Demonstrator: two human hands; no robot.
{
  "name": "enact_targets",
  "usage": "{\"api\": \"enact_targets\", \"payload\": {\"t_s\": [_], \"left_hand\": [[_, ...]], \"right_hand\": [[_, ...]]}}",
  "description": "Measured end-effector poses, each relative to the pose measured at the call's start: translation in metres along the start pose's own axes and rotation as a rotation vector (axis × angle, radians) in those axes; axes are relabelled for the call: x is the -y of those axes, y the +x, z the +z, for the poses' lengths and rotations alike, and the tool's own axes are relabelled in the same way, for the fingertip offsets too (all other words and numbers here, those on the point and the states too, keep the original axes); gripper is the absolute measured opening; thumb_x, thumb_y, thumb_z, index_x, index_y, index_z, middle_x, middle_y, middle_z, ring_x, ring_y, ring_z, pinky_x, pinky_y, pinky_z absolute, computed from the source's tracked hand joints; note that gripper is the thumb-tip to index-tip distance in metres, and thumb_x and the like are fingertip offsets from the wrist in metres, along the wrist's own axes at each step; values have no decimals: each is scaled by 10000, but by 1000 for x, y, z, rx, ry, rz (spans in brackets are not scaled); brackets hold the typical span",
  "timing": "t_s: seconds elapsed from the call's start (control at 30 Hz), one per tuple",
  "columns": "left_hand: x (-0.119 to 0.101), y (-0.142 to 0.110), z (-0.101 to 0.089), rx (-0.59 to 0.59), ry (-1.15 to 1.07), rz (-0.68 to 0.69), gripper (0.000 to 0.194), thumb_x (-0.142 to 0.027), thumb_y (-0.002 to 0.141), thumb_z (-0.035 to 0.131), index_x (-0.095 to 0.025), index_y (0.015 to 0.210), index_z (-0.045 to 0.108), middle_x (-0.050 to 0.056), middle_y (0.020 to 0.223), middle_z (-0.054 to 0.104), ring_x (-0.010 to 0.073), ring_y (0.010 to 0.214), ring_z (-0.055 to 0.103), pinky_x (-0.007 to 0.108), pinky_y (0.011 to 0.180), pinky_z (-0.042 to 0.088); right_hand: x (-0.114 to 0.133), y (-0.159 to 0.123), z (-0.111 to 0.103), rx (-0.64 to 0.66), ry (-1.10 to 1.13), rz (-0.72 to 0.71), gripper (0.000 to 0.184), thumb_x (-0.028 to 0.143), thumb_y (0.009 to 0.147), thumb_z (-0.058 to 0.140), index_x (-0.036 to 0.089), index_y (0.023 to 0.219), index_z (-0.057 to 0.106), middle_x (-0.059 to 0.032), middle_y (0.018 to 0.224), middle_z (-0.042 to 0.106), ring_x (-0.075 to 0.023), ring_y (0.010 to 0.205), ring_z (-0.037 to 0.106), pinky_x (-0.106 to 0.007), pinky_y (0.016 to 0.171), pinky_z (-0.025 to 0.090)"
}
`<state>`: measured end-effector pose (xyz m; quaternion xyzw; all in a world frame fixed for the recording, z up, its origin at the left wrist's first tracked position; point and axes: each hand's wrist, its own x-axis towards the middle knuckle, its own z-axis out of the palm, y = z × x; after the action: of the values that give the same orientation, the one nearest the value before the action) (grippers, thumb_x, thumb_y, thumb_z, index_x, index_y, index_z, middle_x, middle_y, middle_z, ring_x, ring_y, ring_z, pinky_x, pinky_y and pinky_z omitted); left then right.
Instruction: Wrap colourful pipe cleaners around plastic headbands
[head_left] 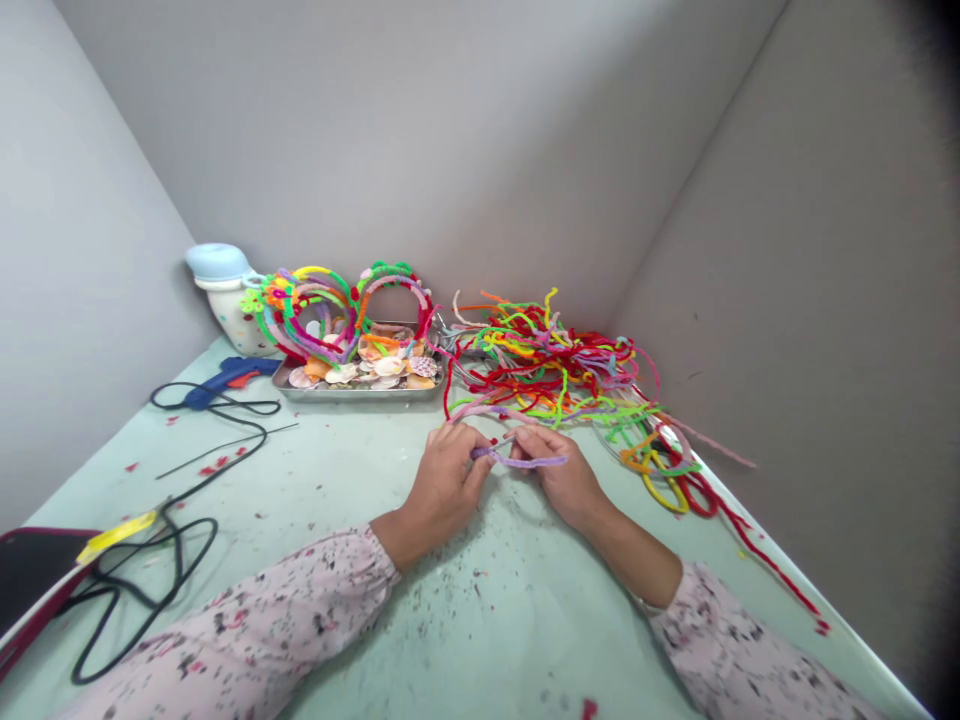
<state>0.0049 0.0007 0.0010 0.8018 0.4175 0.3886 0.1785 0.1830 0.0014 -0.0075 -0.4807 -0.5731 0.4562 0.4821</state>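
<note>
Purple fuzzy craft stem: stuck out rightward from the left hand, over the pale green tabletop, long axis pretty much side to side.
Left fingers: pinched the purple stem against the thumb.
Right fingers: pressed together on a thin pale length slanting up from the left hand; couldn't tell if part of the same stem.
Nearer hand: gripped by the left, but crossed right in front of the right hand.
Messy multicoloured stem heap: sat beyond, mostly rightward.
</note>
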Motion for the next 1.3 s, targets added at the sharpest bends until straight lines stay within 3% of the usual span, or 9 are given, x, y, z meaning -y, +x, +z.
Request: {"api": "enact_targets", "payload": {"t_s": [0.13,0.3,0.5,0.7,0.97,1.3], "left_hand": [[0,0,0,-2,-7,-7,98,-243,886,503,-191,815,545,29,820,597,209,861,532,369,821,398],[1,-1,0,0,-7,-16,133,-274,896,502,-189,806,550,24,799,588,200,842,527,359,810,397],[0,-1,-1,4,-14,-31,128,-258,886,504,-184,808,572,22,790,586,196,832,525,353,800,394],[-1,-1,-1,-12,-35,-49,121,-251,872,529,-184,780,569,14,776,584,188,824,528,341,793,394],[-1,0,0,-12,-10,-21,116,-269,891,524,-177,839,571,26,828,601,191,856,527,344,820,383],[0,-1,0,-30,-52,-41,118,-249,871,533,-183,776,553,7,768,573,179,819,518,322,795,376]], "right_hand": [[2,0,0,-8,-33,-30,368,468,876,515,202,644,621,15,564,525,-152,628,487,-293,714,391],[-1,0,1,17,83,9,302,442,841,552,199,677,624,9,635,561,-134,590,459,-268,601,373],[-6,0,1,7,90,27,286,431,837,574,184,730,669,-6,648,592,-136,602,483,-277,620,392],[-1,-1,2,5,88,25,330,456,832,582,181,657,634,-7,642,587,-132,600,482,-275,617,392],[-7,2,1,0,175,36,239,402,816,593,185,726,636,10,647,581,-123,591,474,-264,592,369],[-2,-1,0,26,92,14,340,442,862,566,171,665,622,0,637,574,-122,594,471,-263,615,381]]}}
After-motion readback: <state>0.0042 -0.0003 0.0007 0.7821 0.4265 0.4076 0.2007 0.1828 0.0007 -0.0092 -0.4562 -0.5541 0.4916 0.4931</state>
